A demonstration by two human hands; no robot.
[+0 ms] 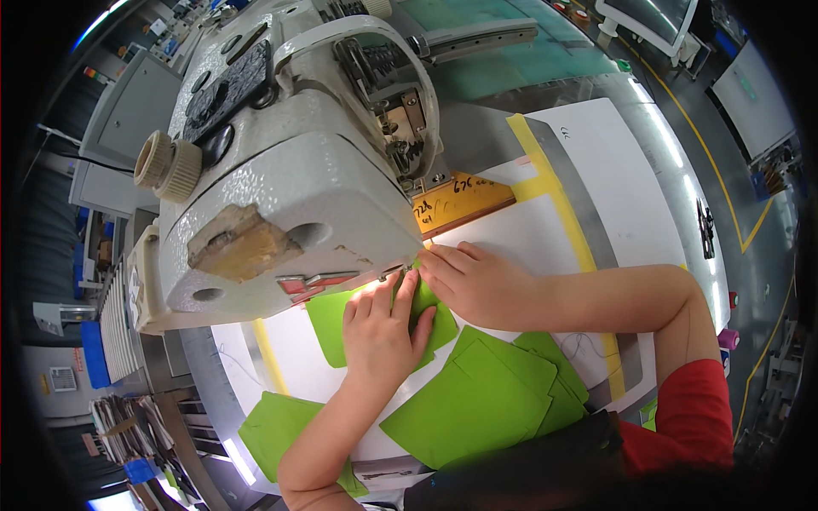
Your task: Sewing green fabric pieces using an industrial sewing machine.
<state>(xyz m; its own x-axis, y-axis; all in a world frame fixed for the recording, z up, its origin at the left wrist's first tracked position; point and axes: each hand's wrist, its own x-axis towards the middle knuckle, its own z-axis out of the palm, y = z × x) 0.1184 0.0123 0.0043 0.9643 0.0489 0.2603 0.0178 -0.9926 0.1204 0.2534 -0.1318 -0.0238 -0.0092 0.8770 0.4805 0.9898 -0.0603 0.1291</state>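
Note:
Under the head of a white sewing machine (281, 196) lies a green fabric piece (328, 324) with a rounded corner. My left hand (379, 319) rests on this piece with fingers stretched forward and thumb apart, pressing it flat. Close beside, my right hand (477, 285) has its fingers curled and pinched at the far edge of the same piece, near the sewing spot. The machine head hides the needle. An orange-yellow guide plate (464, 204) with handwriting stands just beyond my right fingertips.
Stacked green pieces (477, 396) lie nearest me, with more green pieces (277, 426) at the left by my forearm. White sheets edged with yellow tape (562, 213) cover the table. A dark small tool (705, 228) is at the far right edge. A monitor (652, 21) stands behind.

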